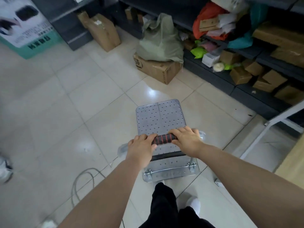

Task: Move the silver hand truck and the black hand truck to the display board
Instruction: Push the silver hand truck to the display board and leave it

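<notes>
Left hand (141, 147) and right hand (185, 139) both grip the padded handle (162, 139) of the silver hand truck (160, 116). The truck stands on the tiled floor (65, 104), near the shelving (230, 83) at right.

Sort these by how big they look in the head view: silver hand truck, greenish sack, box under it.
1. silver hand truck, though it's nearest the camera.
2. greenish sack.
3. box, partly hidden under the sack.

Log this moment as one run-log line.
phase: at silver hand truck | left hand: grips foam handle | right hand: grips foam handle | black hand truck: not in view
</notes>
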A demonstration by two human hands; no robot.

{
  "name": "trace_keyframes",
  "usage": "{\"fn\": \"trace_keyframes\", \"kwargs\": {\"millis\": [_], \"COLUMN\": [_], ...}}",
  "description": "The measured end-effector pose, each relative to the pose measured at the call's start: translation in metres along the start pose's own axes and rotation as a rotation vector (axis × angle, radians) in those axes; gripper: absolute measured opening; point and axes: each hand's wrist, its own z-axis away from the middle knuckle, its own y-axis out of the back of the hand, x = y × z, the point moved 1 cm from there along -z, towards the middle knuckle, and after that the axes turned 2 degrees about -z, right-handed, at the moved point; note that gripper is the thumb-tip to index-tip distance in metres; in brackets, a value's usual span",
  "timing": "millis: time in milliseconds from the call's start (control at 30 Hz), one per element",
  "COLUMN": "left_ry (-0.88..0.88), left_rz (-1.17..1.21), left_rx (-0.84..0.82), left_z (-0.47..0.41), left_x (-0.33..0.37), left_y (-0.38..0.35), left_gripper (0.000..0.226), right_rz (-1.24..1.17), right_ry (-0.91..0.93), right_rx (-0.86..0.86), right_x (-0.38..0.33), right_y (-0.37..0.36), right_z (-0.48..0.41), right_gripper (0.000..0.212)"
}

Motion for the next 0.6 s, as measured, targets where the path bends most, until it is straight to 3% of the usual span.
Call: {"fn": "trace_keyframes", "kwargs": {"millis": [200,600], "left_ry": [0.054,0.021], "left_rz": [0.021,0.034], "left_rx": [0.038,0.080], "left_z": [0.001,-0.071], "left_x": [-0.041,-0.095], "left_y": [0.002,0.035], "left_gripper": [0.039,0.035], "right_rz": [0.073,0.081], "right_ry": [0.096,0.039], "right_rx": [-0.033,-0.040], "right_x": [-0.030,-0.055], "right_y": [-0.005,0.020], "right_z": [-0.036,-0.118], "right_gripper": [0.034,0.034]}}
